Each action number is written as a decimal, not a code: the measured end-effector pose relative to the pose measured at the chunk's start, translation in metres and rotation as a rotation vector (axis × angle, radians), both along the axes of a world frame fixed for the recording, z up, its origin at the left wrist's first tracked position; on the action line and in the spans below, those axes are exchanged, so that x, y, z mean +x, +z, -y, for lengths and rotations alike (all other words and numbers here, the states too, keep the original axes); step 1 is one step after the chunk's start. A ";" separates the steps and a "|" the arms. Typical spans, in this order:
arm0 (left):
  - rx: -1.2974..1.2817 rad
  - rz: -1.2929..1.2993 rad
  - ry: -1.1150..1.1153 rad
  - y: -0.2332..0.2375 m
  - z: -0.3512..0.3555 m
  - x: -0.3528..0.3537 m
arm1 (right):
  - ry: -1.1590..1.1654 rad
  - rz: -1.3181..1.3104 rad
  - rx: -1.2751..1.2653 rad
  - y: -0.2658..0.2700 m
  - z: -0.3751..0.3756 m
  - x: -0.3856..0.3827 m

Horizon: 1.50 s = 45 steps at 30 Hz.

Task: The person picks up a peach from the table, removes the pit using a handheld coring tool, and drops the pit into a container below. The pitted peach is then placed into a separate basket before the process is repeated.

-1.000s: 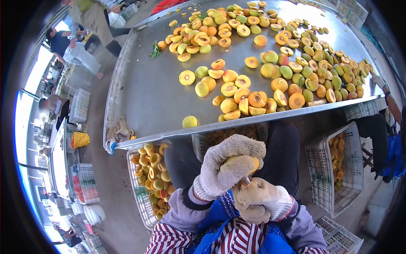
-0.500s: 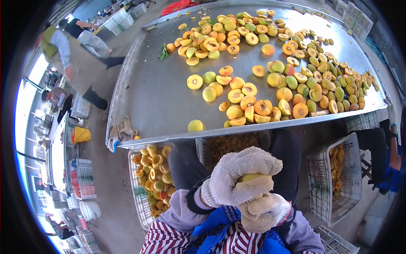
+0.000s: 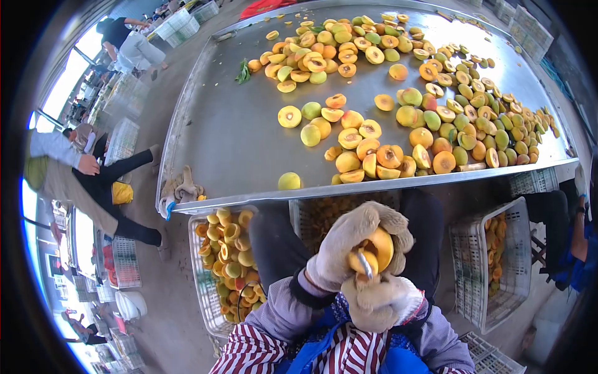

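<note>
Both my hands wear pale knitted gloves and meet above my lap. My left hand is wrapped round a halved yellow fruit, with its hollow side showing. Just below, my right hand is closed round a small tool whose curved metal tip rests at the fruit's opening. The tool's handle is hidden in the glove. Ahead of my hands, many whole and halved fruits lie on the metal table.
A crate of fruit halves stands left of my knees, another crate to the right. Spare gloves lie at the table's near left corner. One person walks at the left; another person sits at the right.
The gloved hands have turned, so the fruit's hollow and the metal tip now show. The walking person at the left has moved nearer and further left in view.
</note>
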<state>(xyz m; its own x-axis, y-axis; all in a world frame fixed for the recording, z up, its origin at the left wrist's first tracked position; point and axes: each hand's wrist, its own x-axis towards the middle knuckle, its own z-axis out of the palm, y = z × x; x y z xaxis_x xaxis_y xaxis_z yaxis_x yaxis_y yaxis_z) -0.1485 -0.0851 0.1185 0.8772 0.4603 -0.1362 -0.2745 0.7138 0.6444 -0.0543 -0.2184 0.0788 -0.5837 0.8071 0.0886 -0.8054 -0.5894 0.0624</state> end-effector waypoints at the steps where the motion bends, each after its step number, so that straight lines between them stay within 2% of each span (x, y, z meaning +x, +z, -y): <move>1: -0.163 -0.050 -0.125 0.000 -0.003 0.002 | -0.062 0.560 0.195 0.008 -0.003 -0.001; 2: -0.324 -0.095 -0.244 -0.001 -0.004 0.003 | -0.121 1.122 0.398 0.019 -0.005 0.000; 3: -0.225 -0.204 -0.174 -0.006 -0.001 0.003 | -0.114 1.120 0.408 0.026 -0.005 0.002; 6: 0.268 -0.332 0.271 -0.015 -0.022 -0.023 | -0.160 0.664 -0.224 0.038 -0.006 0.019; 8: 0.401 -0.356 0.468 -0.044 -0.062 -0.073 | -0.171 0.913 -0.268 0.036 -0.005 0.030; 10: 0.689 -0.900 0.665 -0.058 -0.102 -0.124 | -0.157 0.928 -0.302 0.031 -0.009 0.031; 11: 0.693 -0.902 0.691 -0.067 -0.109 -0.130 | -0.139 1.053 -0.352 0.031 -0.016 0.028; 13: 2.112 -1.683 0.621 -0.072 -0.121 -0.148 | -0.127 1.254 -0.336 0.025 -0.025 0.021; 14: 1.869 -1.554 0.539 -0.063 -0.125 -0.139 | -0.092 1.330 -0.348 0.026 -0.032 0.017; 15: 1.712 -1.391 0.549 -0.074 -0.132 -0.131 | -0.097 1.371 -0.330 0.025 -0.038 0.012; 16: 1.688 -1.221 0.423 -0.091 -0.144 -0.124 | -0.100 1.414 -0.304 0.024 -0.043 0.008; 17: 1.599 -1.198 0.331 -0.078 -0.148 -0.103 | -0.079 1.460 -0.300 0.022 -0.047 0.006; 18: 1.475 -1.326 0.121 -0.067 -0.155 -0.083 | -0.063 1.507 -0.298 0.018 -0.050 0.003; 20: 1.373 -1.565 -0.165 -0.059 -0.166 -0.053 | -0.223 1.580 -0.191 -0.003 -0.043 -0.004; 22: 1.258 -1.610 -0.232 -0.074 -0.176 -0.037 | -0.254 1.575 -0.246 -0.002 -0.042 -0.004; 24: 1.289 -1.609 -0.340 -0.082 -0.188 -0.028 | -0.245 1.626 -0.279 -0.007 -0.041 -0.003; 26: 1.339 -1.584 -0.265 -0.098 -0.196 -0.032 | -0.254 1.610 -0.264 -0.006 -0.043 -0.008; 28: 1.165 -1.293 -0.066 -0.108 -0.210 -0.038 | -0.214 1.628 -0.213 -0.003 -0.046 -0.012; 30: 0.530 -0.776 0.038 -0.084 -0.197 -0.053 | -0.191 1.631 -0.235 -0.001 -0.050 -0.014; 32: 0.347 -0.275 0.164 -0.076 -0.171 -0.060 | -0.250 1.682 -0.210 -0.015 -0.050 -0.013; 34: 0.536 -0.053 0.237 -0.083 -0.144 -0.047 | -0.247 1.717 -0.184 -0.019 -0.051 -0.012; 36: 0.977 -0.128 0.262 -0.038 -0.092 -0.052 | -0.381 1.900 0.007 -0.016 -0.058 -0.018; 37: 1.177 -0.398 0.045 -0.014 -0.081 -0.055 | -0.454 1.983 0.099 -0.012 -0.061 -0.021; 38: 1.398 -0.614 0.188 -0.017 -0.071 -0.052 | -0.332 2.178 0.195 0.003 -0.065 -0.017; 39: 1.350 -0.740 0.335 -0.021 -0.070 -0.052 | -0.601 2.065 0.169 -0.047 -0.064 -0.005; 40: 1.297 -0.856 0.468 -0.026 -0.073 -0.049 | -0.456 1.867 -0.100 -0.003 -0.063 -0.017; 41: 1.125 -0.697 0.578 -0.048 -0.080 -0.048 | -0.449 1.864 -0.116 0.012 -0.060 -0.018; 42: 0.603 -0.561 0.359 -0.025 -0.078 -0.058 | -0.520 1.819 -0.124 0.021 -0.055 -0.018; 43: 0.289 -0.219 0.318 -0.023 -0.076 -0.063 | -0.474 1.760 -0.126 0.037 -0.054 -0.019; 45: 0.078 -0.057 0.355 -0.023 -0.066 -0.058 | -0.402 1.809 -0.220 0.050 -0.052 -0.026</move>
